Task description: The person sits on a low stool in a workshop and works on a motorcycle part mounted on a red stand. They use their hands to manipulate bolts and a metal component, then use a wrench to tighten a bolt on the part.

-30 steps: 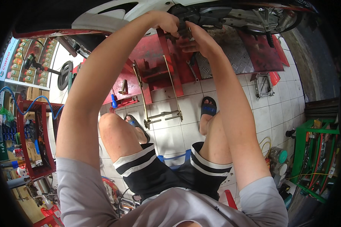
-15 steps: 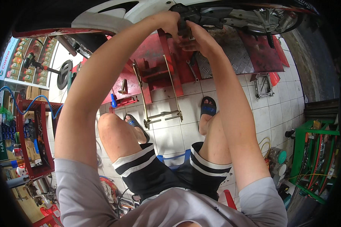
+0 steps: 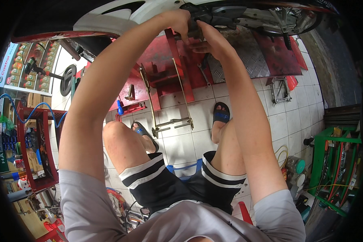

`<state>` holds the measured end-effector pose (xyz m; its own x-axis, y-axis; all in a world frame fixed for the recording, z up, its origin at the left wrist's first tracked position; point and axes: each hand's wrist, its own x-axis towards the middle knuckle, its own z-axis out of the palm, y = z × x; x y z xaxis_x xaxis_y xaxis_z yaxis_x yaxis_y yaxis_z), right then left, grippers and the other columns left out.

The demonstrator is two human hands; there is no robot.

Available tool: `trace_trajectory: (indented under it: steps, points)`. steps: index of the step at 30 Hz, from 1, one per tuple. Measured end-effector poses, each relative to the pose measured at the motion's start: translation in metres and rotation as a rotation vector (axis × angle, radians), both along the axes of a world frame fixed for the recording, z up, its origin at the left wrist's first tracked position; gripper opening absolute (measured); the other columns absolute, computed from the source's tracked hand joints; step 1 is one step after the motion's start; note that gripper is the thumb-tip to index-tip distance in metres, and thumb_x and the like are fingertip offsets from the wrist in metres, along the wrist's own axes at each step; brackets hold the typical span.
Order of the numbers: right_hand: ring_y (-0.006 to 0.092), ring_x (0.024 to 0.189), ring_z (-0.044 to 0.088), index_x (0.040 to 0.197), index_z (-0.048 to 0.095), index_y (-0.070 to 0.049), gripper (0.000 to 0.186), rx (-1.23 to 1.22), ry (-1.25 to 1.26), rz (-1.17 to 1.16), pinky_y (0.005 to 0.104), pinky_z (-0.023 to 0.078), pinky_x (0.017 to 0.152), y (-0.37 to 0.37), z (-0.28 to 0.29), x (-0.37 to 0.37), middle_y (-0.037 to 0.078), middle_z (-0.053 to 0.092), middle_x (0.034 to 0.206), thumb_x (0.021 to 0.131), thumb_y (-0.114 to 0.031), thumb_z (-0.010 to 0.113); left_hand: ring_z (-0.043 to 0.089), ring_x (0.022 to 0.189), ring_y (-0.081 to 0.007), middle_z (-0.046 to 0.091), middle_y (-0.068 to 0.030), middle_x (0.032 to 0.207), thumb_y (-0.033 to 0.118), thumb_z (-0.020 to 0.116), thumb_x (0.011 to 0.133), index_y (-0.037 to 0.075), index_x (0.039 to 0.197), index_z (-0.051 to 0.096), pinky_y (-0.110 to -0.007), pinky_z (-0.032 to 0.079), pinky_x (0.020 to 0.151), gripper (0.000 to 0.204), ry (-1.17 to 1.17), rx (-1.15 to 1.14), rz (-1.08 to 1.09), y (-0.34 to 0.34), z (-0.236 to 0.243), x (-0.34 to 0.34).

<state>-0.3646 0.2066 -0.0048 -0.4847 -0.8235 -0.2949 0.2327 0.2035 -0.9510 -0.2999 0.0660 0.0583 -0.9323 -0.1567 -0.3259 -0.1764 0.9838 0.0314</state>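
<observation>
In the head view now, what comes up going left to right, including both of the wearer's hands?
Red shelf unit, blue-handled tool, left hand, right hand, silver metal frame on the floor, green rack.

**At the Motorbike (image 3: 256, 20)**

From my remote post I see the left hand (image 3: 180, 25) and right hand (image 3: 215, 41) at its dark casing (image 3: 207, 16), grips unclear; a wrench (image 3: 204, 74) lies on the red platform (image 3: 157, 48).
</observation>
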Motion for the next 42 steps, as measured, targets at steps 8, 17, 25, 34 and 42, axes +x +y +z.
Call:
trace_trajectory:
  steps: [8, 17, 25, 34, 42]
  points:
    - [0.0208, 0.087, 0.063, 0.119, 0.054, -0.007, 0.045, 0.007, 0.001, 0.005, 0.0347, 0.053, 0.075, -0.002, 0.000, -0.002, 0.008, 0.062, 0.102, 0.097, -0.042, 0.038, 0.059, 0.070, -0.0229, 0.064, -0.0106, 0.074, 0.041, 0.077, 0.068, -0.003, 0.083, 0.069, -0.036, 0.047, 0.063, 0.046, 0.001, 0.069, 0.060, -0.002, -0.003, 0.000]
    - [0.0208, 0.086, 0.063, 0.120, 0.054, -0.008, 0.044, -0.017, 0.021, -0.035, 0.0346, 0.051, 0.079, -0.004, 0.000, -0.002, 0.007, 0.062, 0.105, 0.097, -0.042, 0.040, 0.058, 0.068, -0.0222, 0.063, -0.0097, 0.071, 0.035, 0.073, 0.072, -0.004, 0.084, 0.069, -0.035, 0.049, 0.064, 0.041, -0.011, 0.087, 0.053, -0.006, -0.004, -0.001]
    - [0.0195, 0.085, 0.063, 0.120, 0.054, -0.007, 0.044, -0.029, 0.072, -0.052, 0.0340, 0.053, 0.076, -0.008, -0.001, 0.002, 0.006, 0.061, 0.105, 0.096, -0.041, 0.040, 0.063, 0.068, -0.0240, 0.068, -0.0131, 0.075, 0.029, 0.081, 0.058, -0.003, 0.087, 0.071, -0.036, 0.050, 0.064, 0.044, -0.028, 0.145, 0.093, -0.006, -0.003, 0.000]
    - [0.0231, 0.091, 0.064, 0.118, 0.060, -0.001, 0.041, -0.047, 0.227, -0.149, 0.0366, 0.055, 0.073, -0.025, -0.030, -0.019, 0.013, 0.064, 0.104, 0.086, -0.026, 0.056, 0.065, 0.066, -0.0246, 0.069, -0.0129, 0.073, 0.028, 0.079, 0.060, -0.001, 0.090, 0.071, -0.036, 0.051, 0.064, 0.042, 0.229, 0.303, -0.005, -0.017, -0.030, 0.006]
    - [0.0166, 0.084, 0.061, 0.115, 0.056, -0.003, 0.032, 0.037, 0.039, -0.142, 0.0315, 0.052, 0.072, -0.015, -0.009, 0.001, 0.008, 0.062, 0.097, 0.091, -0.024, 0.050, 0.065, 0.069, -0.0243, 0.069, -0.0142, 0.080, 0.026, 0.073, 0.070, -0.002, 0.088, 0.070, -0.034, 0.051, 0.067, 0.034, 0.099, 0.123, 0.008, -0.011, -0.015, 0.007]
